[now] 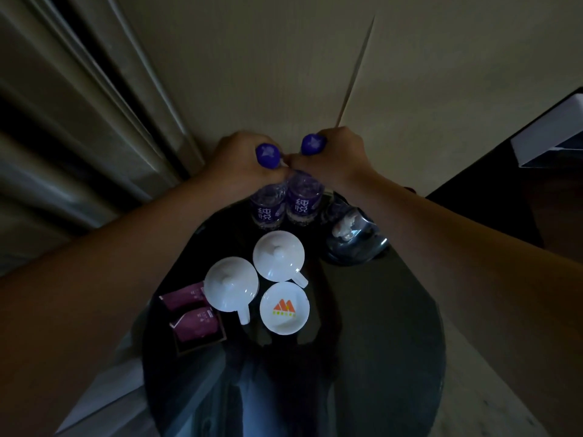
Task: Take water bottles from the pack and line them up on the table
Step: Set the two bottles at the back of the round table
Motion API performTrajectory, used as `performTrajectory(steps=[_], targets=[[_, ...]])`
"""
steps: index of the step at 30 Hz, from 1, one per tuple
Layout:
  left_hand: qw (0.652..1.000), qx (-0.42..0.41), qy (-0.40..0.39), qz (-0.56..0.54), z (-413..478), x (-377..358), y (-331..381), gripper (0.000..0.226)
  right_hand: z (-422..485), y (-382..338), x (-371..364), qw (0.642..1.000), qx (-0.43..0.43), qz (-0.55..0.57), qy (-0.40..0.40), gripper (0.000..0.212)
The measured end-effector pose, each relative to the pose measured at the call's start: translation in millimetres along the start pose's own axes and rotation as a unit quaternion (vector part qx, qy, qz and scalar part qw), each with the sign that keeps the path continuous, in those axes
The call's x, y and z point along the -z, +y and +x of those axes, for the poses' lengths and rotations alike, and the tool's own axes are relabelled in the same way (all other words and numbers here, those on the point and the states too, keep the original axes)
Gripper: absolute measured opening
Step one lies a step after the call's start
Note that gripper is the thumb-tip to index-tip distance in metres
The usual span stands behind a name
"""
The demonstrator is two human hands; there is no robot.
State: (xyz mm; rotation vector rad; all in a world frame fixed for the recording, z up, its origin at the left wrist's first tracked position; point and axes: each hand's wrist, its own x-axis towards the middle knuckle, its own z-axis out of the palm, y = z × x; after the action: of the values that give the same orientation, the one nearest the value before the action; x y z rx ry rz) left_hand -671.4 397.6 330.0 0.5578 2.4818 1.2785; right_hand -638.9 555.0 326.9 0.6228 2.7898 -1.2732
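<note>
Two clear water bottles with purple labels and purple caps stand side by side at the far edge of a round black table [378, 342]. My left hand [243, 159] grips the neck of the left bottle [267, 209], its cap showing between my fingers. My right hand [334, 156] grips the neck of the right bottle [303, 203] the same way. The two hands touch each other above the bottles. No pack is visible.
Two white lidded cups [232, 288] [279, 260] and a white dish with an orange logo [284, 308] sit mid-table. Purple sachets in a small tray [192, 316] lie left. A dark kettle [350, 234] stands right of the bottles. Curtains hang left, wall behind.
</note>
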Motion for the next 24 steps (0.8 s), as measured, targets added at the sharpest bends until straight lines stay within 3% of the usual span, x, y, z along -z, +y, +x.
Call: performTrajectory(steps=[6, 12, 24], targets=[[0.990, 0.041, -0.110, -0.078, -6, 6, -6, 0.030, -2, -6, 13, 0.996, -0.002, -0.020, -0.090, 0.033], [0.992, 0.046, -0.096, -0.060, -5, 7, -8, 0.034, -5, -12, 24, 0.989, 0.060, -0.084, -0.109, 0.028], [0.992, 0.051, -0.103, -0.050, -3, 10, -15, 0.035, -4, -20, 29, 0.972, 0.072, -0.128, -0.185, 0.034]])
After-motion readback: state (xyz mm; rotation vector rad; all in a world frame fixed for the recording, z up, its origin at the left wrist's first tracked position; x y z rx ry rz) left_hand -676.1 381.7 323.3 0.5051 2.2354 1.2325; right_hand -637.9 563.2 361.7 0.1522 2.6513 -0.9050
